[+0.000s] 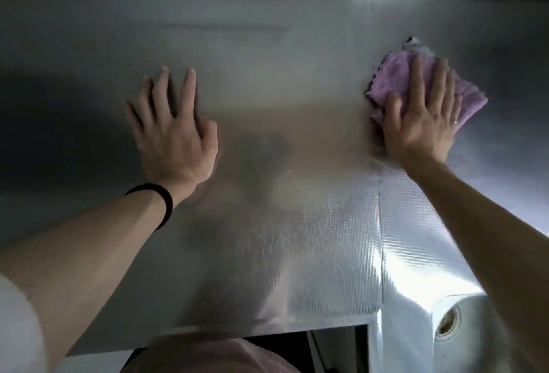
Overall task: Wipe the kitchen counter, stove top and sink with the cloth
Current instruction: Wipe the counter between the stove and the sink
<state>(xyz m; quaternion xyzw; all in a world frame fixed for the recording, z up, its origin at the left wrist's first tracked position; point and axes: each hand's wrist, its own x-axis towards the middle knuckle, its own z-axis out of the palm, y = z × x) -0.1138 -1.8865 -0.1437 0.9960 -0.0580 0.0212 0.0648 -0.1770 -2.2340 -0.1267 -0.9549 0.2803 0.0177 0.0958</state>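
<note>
Pressing the purple cloth [389,75] flat onto the foil-covered counter [297,239] with the right hand [419,126], fingers straight and laid over the bunched fabric, not curled round it. Bracing with the left hand [175,138], likewise flat, fingers spread, palm on bare foil, well apart from the cloth, a black band [165,205] on that wrist. Judging by this: mid-wipe on the counter, at its far right part, just past the vertical seam [381,224] in the foil. Hard to tell wiped from unwiped: no streaks, crumbs or wet patches to go by. Neither stove top nor sink plainly in view, so presumably both left to do. As for containers: none plainly seen. Only a round metal-rimmed opening [448,323] at the near right, foil wrapped around it, possibly a drain, impossible to say; nothing visible inside beyond a dull brownish ring. Below the counter's near edge, a dark gap [326,340], contents hidden.
</note>
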